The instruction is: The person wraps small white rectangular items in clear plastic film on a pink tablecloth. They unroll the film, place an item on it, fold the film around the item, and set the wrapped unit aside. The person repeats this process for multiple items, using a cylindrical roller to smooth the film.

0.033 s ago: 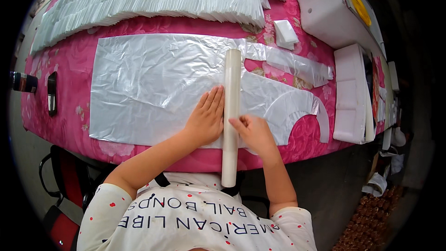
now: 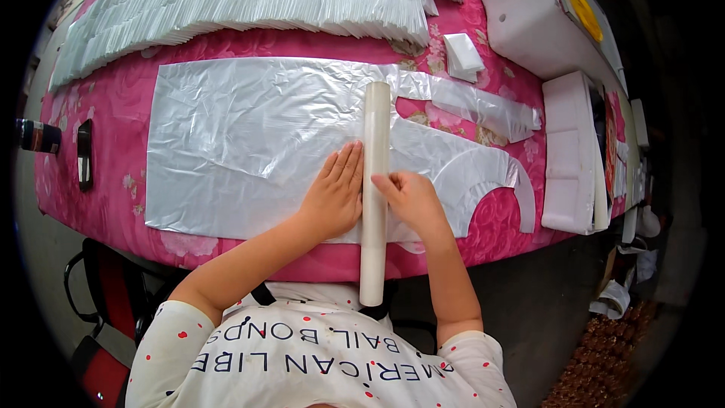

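A thin, translucent white plastic apron (image 2: 249, 121) lies spread flat on the table, its curved cutouts and narrow straps toward the right. Across it rests a long, pale tube (image 2: 375, 249), pointing toward me, with its near end past the table edge. My left hand (image 2: 334, 190) lies flat on the apron along the tube's left side, fingers stretched out and together. At the tube's right side is my right hand (image 2: 414, 200); its fingers are curled and its thumb lies over the tube. The undersides of those fingers are hidden.
Dense rows of folded plastic pieces (image 2: 249, 0) fill the far side of the pink floral tablecloth (image 2: 106, 151). A small folded white piece (image 2: 464, 57) lies right of them. White foam boxes (image 2: 566, 151) stand at the right. A phone (image 2: 84, 155) and dark jar (image 2: 38, 136) are left.
My right hand has shifted slightly away from me along the tube. My left hand, the tube and the apron stay about where they were.
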Demonstrator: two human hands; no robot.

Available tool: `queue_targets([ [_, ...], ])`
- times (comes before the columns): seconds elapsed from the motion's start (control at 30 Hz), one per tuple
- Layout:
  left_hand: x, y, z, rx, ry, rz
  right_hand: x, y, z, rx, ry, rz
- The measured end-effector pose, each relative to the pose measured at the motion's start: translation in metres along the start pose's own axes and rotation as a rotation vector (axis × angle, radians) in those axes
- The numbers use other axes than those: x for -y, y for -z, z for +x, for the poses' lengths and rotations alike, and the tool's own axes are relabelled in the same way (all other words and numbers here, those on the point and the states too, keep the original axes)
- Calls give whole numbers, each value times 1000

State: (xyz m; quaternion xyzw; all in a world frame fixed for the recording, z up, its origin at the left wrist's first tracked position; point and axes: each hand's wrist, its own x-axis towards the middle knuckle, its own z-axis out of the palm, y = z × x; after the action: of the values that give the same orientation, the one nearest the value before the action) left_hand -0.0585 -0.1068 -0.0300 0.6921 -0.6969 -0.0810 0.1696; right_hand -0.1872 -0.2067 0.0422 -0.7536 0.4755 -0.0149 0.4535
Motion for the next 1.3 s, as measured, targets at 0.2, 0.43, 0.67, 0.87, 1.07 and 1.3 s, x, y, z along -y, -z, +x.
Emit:
queue_targets([
  [0.2, -3, 1, 3, 19, 8, -8, -2, 3, 109, -30, -50, 784],
  [0.43, -3, 4, 3, 29, 21, -20, -10, 14, 153, -220, 158, 1769],
  [0.67, -4, 4, 3, 16, 4, -4, -118, 170, 148, -544, 440, 1809],
  [0.87, -6, 3, 3, 5, 7, -31, -22, 188, 87, -666, 549, 1500],
  [1.07, -5, 0, 3, -79, -15, -49, 118, 16, 68, -108, 890, 856],
  [1.3, -1, -20, 5, -128, -64, 83, 142, -185, 66, 131, 835, 158],
])
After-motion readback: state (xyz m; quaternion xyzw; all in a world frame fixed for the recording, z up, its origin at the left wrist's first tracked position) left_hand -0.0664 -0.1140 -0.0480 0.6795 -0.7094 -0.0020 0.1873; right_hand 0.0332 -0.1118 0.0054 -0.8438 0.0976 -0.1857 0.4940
